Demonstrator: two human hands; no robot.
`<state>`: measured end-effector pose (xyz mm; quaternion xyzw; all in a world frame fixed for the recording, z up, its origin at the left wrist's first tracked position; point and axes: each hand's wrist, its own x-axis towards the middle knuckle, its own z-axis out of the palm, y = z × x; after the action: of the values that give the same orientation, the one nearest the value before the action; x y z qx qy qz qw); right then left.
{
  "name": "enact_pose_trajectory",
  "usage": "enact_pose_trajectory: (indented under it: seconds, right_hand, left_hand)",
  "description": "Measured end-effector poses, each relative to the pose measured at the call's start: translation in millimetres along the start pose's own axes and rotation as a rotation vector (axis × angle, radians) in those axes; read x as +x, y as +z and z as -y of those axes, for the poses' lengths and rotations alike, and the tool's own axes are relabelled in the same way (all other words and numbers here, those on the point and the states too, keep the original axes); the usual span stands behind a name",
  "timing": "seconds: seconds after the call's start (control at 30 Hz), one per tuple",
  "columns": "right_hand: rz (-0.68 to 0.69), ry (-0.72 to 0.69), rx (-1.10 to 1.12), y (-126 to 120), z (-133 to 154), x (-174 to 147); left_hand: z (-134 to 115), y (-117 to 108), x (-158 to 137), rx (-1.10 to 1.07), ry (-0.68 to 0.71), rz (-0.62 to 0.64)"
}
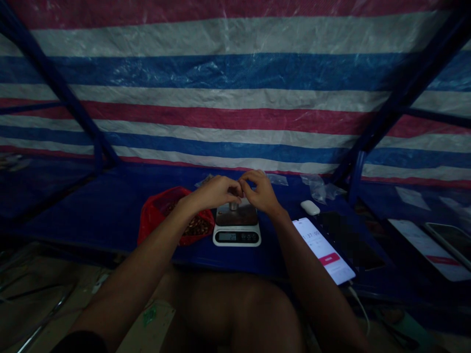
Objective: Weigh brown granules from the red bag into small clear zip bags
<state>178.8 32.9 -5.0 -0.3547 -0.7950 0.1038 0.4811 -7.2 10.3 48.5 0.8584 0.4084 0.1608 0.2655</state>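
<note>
Over a small digital kitchen scale [218, 238], my left hand [217, 190] and my right hand [260, 191] meet at their fingertips. Both are closed in a pinch, and whatever the fingers hold is too small and dark to make out. Below my left fingers, a small metal cup [234, 206] stands on the scale's dark platform [247, 215]. The lit display is blurred. Left of the scale lies an open red plastic bag [147, 215] with many small brown, shiny pieces [198, 226] in it. My left forearm crosses above this bag and hides part of it.
On the blue table [91, 206], a lit phone [324, 250] with a cable lies at right, near a white earbud case [310, 208] and a dark flat object [349, 240]. Clear plastic bags [316, 188] lie behind. Farther right are another phone [429, 249] and a striped tarp [228, 117] hangs behind.
</note>
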Motion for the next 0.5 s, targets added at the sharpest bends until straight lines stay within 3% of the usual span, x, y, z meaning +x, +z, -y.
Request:
enact_pose_trajectory:
  seconds: [0.27,0.37,0.5]
  right_hand:
    - [-0.014,0.013,0.015,-0.1,-1.4,-0.5]
    - [-0.025,0.030,0.008,0.1,-3.3,-0.9]
    - [-0.024,0.027,-0.001,1.6,-4.7,-1.1]
  left_hand:
    - [-0.9,-6.6,-11.1,0.022,0.019,-0.094]
    - [1.9,-12.2,-24.7,0.174,-0.074,-0.084]
    - [11.8,-9.6,-41.7,0.361,-0.244,0.049]
